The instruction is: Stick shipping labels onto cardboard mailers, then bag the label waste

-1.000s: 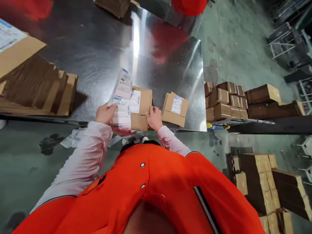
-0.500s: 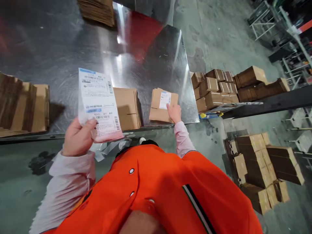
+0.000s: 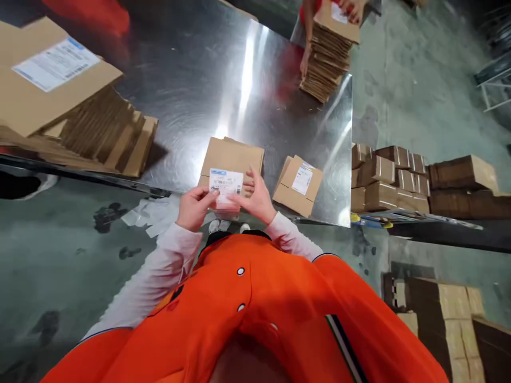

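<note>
A small stack of printed shipping labels point(image 3: 225, 183) is held in front of me, over the near edge of the metal table. My left hand point(image 3: 194, 206) pinches its left side between thumb and fingers. At the right side, my right hand point(image 3: 258, 198) has its thumb on the labels' face, with the fingers partly curled at the edge and the index finger raised. Directly behind the labels lies a pile of flat cardboard boxes point(image 3: 233, 154). To the right, another flat cardboard box point(image 3: 298, 186) bears a stuck-on white label point(image 3: 302, 180).
On the table's left point(image 3: 187, 80) leans a large row of flattened cartons point(image 3: 115, 133), a labelled one point(image 3: 24, 101) on top. Across the table, another person's hands point(image 3: 353, 9) hold a carton stack point(image 3: 329, 58). Packed boxes point(image 3: 383, 175) stand beyond the right edge.
My right hand has left the labelled box and joined my left at the labels. The labels have come closer to me. The view has shifted left, and another person's hands now show at the far stack.
</note>
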Demonstrator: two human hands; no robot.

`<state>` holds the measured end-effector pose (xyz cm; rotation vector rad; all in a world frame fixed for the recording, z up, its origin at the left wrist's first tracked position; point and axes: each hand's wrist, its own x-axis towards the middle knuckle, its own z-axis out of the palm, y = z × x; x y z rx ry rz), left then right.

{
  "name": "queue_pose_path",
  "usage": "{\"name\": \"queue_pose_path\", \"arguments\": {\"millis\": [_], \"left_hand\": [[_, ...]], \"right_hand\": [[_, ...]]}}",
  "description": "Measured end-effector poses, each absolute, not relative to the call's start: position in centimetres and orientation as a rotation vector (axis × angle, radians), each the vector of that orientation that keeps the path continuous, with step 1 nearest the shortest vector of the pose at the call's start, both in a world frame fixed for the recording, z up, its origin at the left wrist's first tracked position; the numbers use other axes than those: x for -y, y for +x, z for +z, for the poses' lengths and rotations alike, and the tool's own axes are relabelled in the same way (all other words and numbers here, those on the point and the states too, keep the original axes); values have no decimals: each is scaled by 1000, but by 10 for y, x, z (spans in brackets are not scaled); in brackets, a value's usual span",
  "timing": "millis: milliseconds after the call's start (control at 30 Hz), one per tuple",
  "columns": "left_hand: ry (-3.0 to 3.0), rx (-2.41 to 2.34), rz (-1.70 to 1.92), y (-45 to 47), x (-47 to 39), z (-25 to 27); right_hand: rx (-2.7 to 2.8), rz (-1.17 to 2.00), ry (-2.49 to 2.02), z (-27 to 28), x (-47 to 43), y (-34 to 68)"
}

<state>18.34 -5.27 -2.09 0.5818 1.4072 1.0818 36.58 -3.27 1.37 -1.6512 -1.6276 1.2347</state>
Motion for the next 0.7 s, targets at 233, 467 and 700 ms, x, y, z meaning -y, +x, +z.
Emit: {"name": "queue_pose_path", "arguments": {"millis": [233, 467, 700], "left_hand": [[597, -1404, 1084, 205, 51, -25], [364, -1377, 886, 210, 32, -33], [198, -1090, 676, 197, 45, -45]], "right_hand": [[1813, 1231, -1620, 26, 3, 361], [1902, 1048, -1689, 15, -44, 359], [1839, 875, -2186, -36, -140, 356]]}}
